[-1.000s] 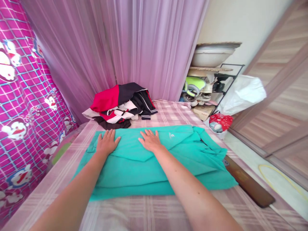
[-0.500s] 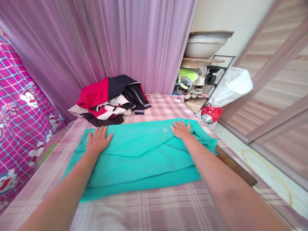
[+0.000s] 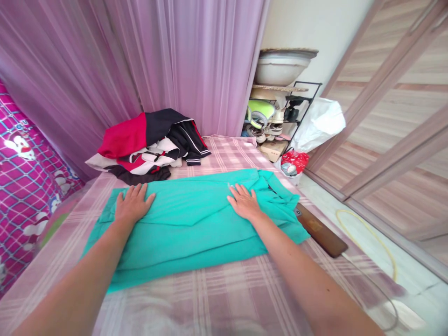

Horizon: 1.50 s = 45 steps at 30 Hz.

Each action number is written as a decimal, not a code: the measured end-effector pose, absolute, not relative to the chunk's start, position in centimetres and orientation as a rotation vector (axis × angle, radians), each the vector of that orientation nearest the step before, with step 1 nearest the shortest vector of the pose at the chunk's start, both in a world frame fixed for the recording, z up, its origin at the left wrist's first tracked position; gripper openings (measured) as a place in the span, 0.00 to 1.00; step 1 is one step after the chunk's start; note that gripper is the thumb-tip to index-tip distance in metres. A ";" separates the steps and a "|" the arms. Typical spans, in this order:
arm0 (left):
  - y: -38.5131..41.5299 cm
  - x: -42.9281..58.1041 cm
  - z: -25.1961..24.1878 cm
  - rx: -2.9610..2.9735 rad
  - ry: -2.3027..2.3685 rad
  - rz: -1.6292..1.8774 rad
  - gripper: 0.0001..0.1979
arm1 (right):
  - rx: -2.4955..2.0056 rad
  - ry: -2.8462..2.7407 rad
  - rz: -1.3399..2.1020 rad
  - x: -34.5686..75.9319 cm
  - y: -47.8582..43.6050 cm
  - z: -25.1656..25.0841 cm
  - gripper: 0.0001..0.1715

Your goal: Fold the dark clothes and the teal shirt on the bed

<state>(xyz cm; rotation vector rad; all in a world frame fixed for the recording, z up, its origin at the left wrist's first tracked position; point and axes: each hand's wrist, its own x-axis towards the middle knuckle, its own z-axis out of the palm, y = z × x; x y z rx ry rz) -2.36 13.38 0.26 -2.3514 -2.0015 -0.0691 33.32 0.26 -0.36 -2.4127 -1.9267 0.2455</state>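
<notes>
A turquoise folded garment (image 3: 189, 233) lies spread across a plaid-covered surface (image 3: 227, 298), with creases running along its length. On its far left part my left hand (image 3: 133, 203) rests flat, fingers stretched out. My right hand (image 3: 244, 201) presses flat on the cloth right of the middle, fingers spread, beside a small pale print. Neither hand grips anything. The garment's right end is bunched in uneven folds, showing a dark bit inside.
Behind the garment is a pile of red, navy and white clothes (image 3: 150, 140). A brown phone (image 3: 324, 231) with a white cable lies at the right edge. Past it stand a shoe rack (image 3: 297, 107), a white bag (image 3: 320, 123) and a wooden wardrobe (image 3: 392, 112). A purple curtain (image 3: 182, 65) hangs behind.
My right hand has slid left and a little nearer along the garment, staying flat. My left hand stays on the cloth. The view has turned right, revealing more of the phone and its cable.
</notes>
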 end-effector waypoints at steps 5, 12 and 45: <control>13.2 -1.2 2.4 -2.385 -2.111 -0.020 0.35 | -2.448 -1.905 0.173 35.4 0.0 -0.7 0.36; 5.8 9.4 2.1 -2.563 -1.896 -0.246 0.31 | -2.435 -1.916 0.090 35.0 -0.2 -1.4 0.35; 2.4 1.0 -0.5 -2.505 -1.918 -0.164 0.34 | -2.167 -2.218 0.129 22.9 -1.6 0.5 0.34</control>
